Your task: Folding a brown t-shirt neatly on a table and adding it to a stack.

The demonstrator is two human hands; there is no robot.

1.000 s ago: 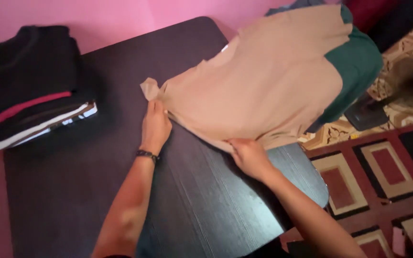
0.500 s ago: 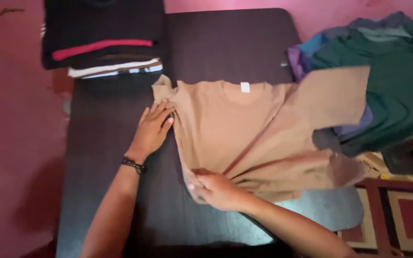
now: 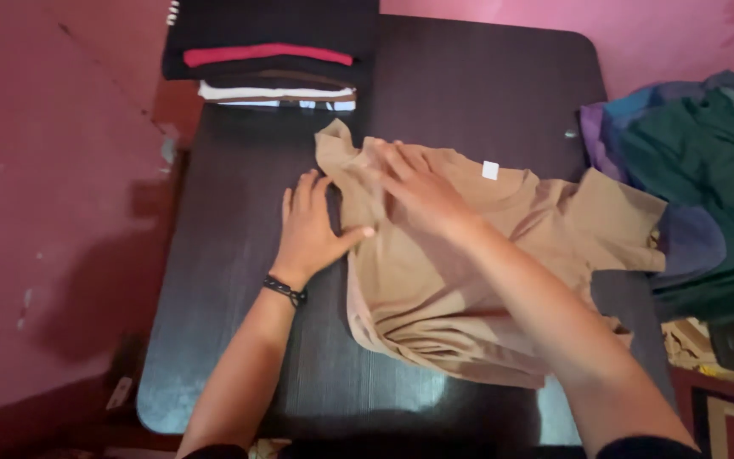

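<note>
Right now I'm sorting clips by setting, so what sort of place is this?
Most likely a room in a home. Pink painted walls surround a dark wooden table that carries a stack of folded clothes, and a heap of unfolded garments lies beside it. Both hands rest on a tan T-shirt.

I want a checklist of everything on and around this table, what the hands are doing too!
Surface: dark wooden table, glossy near the front edge.
Job's things: tan T-shirt lying partly folded, white neck tag showing.
Clutter: stack of folded clothes at the far left corner; heap of unfolded clothes, green, blue and purple, at the right.
Hands: left hand flat by the shirt's left edge, thumb on the cloth; right hand spread flat on the shirt.
Cables: nothing seen.
Surroundings: pink wall, patterned rug lower right.
</note>
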